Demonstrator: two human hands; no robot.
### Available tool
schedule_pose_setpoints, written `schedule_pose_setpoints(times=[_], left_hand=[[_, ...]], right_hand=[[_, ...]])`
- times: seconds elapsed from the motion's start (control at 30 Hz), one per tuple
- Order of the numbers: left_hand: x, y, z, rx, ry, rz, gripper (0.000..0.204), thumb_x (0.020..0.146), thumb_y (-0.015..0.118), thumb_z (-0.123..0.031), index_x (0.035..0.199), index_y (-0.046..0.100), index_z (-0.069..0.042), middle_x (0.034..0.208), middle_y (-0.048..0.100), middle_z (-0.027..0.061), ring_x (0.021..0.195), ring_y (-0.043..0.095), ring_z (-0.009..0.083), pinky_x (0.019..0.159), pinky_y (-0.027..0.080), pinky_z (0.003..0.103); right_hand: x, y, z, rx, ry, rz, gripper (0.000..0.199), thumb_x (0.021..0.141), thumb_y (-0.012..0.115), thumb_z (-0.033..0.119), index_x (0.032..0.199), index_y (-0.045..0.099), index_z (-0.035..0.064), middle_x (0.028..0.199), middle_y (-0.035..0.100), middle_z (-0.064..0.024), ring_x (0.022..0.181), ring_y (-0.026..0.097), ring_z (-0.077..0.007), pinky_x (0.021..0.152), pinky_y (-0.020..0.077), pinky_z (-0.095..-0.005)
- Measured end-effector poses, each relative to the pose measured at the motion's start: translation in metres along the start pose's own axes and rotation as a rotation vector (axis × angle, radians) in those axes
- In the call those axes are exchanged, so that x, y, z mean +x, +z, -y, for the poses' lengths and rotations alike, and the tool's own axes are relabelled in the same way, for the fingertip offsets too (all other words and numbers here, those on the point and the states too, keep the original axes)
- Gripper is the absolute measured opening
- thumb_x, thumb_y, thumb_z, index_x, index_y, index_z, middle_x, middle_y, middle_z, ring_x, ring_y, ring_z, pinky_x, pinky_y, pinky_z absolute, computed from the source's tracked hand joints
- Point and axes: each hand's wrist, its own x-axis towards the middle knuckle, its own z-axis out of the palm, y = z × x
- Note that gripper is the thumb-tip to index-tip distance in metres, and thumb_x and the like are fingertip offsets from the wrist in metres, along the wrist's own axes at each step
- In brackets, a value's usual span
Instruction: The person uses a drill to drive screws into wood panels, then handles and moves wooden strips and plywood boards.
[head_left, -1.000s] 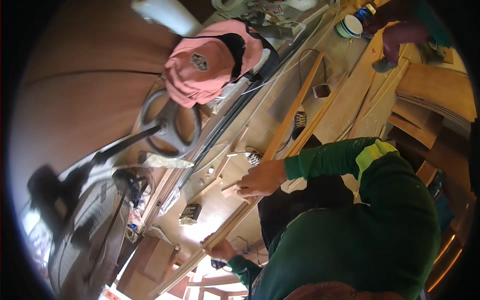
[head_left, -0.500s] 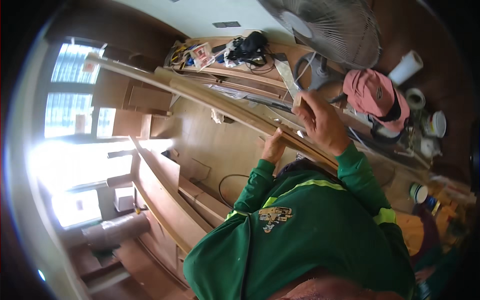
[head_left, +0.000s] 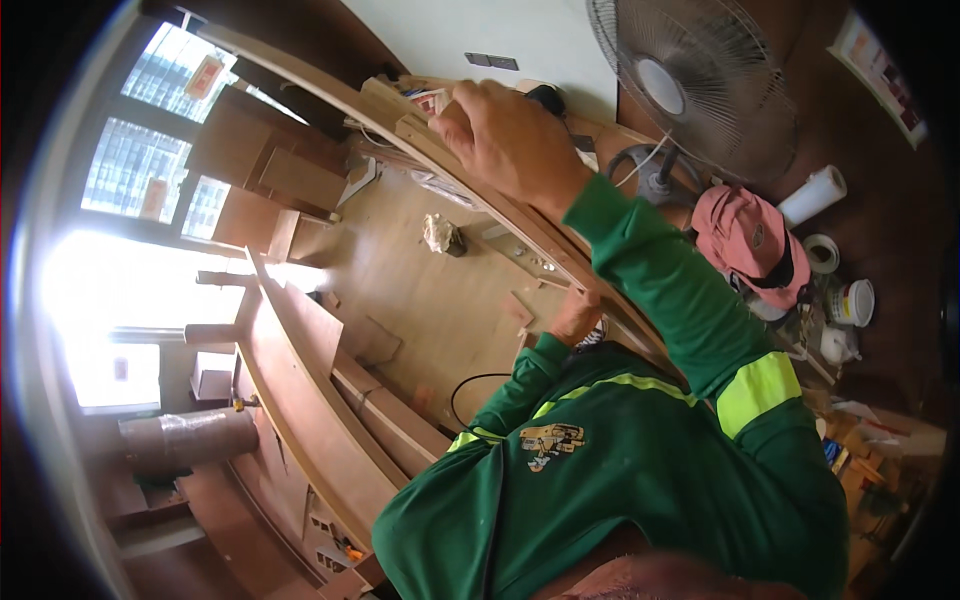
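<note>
A long, narrow wooden board [head_left: 300,72] runs slantwise from the far left down to my waist. Near its close end my left hand [head_left: 577,316] is wrapped round its edge. My right hand [head_left: 515,145] is farther up along the board, its fingers closed on a small wooden block [head_left: 411,129] that lies against the board's upper side. The fingers and palm cover most of the block. Another wooden strip seems to run alongside the board; where they meet is hard to make out.
On the right stand a fan [head_left: 665,85], a pink cap [head_left: 748,243], a white roll [head_left: 812,195] and a white tub [head_left: 852,302]. Long wooden panels [head_left: 330,420] lean at left, below bright windows. A crumpled bag [head_left: 440,234] sits on the floor [head_left: 400,275] beyond the board.
My right hand has gone from above the board near my left hand to farther up along it, block now against the wood. My left hand keeps its hold. The view has shifted slightly.
</note>
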Motion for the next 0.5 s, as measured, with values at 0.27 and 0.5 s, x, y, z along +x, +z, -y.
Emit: schedule_pose_setpoints(times=[0.27, 0.5], left_hand=[[-0.010, 0.012, -0.008, 0.371, 0.000, 0.015, 0.095, 0.072, 0.083, -0.056, 0.139, 0.046, 0.001, 0.136, 0.055, 0.0070, 0.124, 0.052, 0.0203, 0.104, 0.042, 0.037], [0.000, 0.022, 0.014, 0.502, 0.095, -0.168, 0.053, 0.089, 0.071, -0.018, 0.133, 0.051, 0.003, 0.132, 0.058, 0.0105, 0.119, 0.056, 0.0229, 0.100, 0.046, 0.038]], right_hand=[[0.057, 0.042, 0.045, -0.257, -0.172, -0.064, 0.028, 0.092, 0.063, 0.032, 0.095, 0.055, 0.0052, 0.082, 0.062, -0.0115, 0.068, 0.069, -0.0256, 0.059, 0.0576, -0.0342], [0.078, 0.062, 0.045, -0.250, -0.157, 0.054, 0.044, 0.090, 0.069, 0.039, 0.098, 0.053, -0.0015, 0.090, 0.062, -0.0190, 0.075, 0.071, -0.0336, 0.061, 0.0599, -0.0379]])
